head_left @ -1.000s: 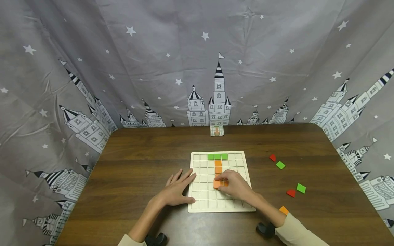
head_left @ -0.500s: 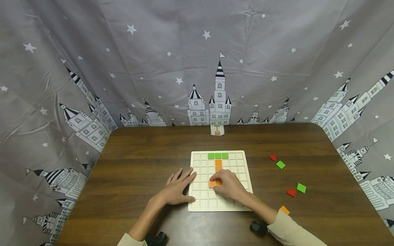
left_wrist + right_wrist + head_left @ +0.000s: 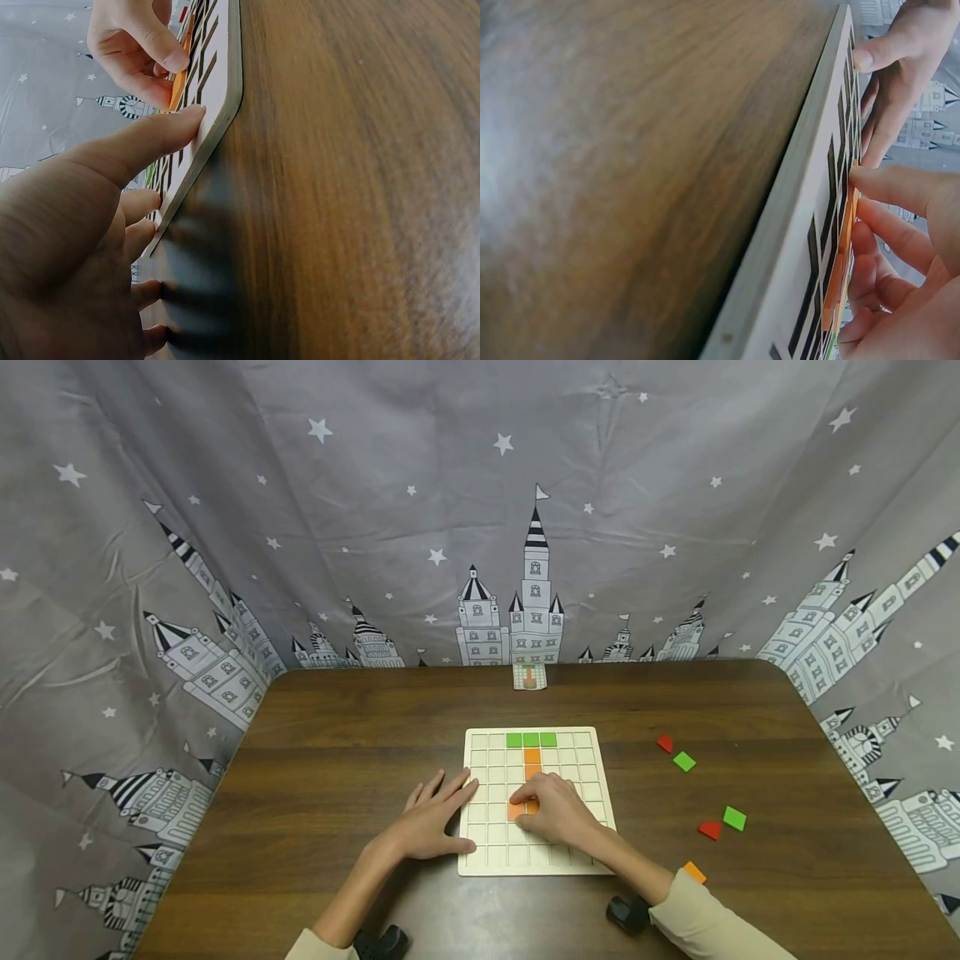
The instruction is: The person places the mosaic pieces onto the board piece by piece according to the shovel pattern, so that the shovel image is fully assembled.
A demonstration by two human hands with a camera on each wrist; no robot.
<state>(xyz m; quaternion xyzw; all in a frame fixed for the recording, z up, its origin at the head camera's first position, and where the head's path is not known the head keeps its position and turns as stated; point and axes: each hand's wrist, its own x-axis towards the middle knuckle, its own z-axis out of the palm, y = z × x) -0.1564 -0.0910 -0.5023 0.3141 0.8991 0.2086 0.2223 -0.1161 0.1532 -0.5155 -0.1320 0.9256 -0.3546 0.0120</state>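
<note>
A pale gridded board (image 3: 487, 856) lies on the table, with green squares (image 3: 531, 740) in its top row and a column of orange squares (image 3: 532, 757) below them. My right hand (image 3: 558, 810) pinches an orange square (image 3: 515, 812) between thumb and fingers at the left of an orange row. In the right wrist view the thumb and a finger of the right hand (image 3: 907, 247) touch the orange piece at the board's surface. Spread on the board's left edge is my left hand (image 3: 431, 827); its thumb rests on the board in the left wrist view.
Right of the board lie two red pieces (image 3: 665, 743), two green squares (image 3: 734, 818) and an orange piece (image 3: 694, 872), the last close to the right forearm. A small pattern card (image 3: 529, 677) stands at the table's back edge, before a grey curtain (image 3: 375, 527).
My right hand has moved a little to the left with the orange square, then nearly stopped. The left hand stays where it was.
</note>
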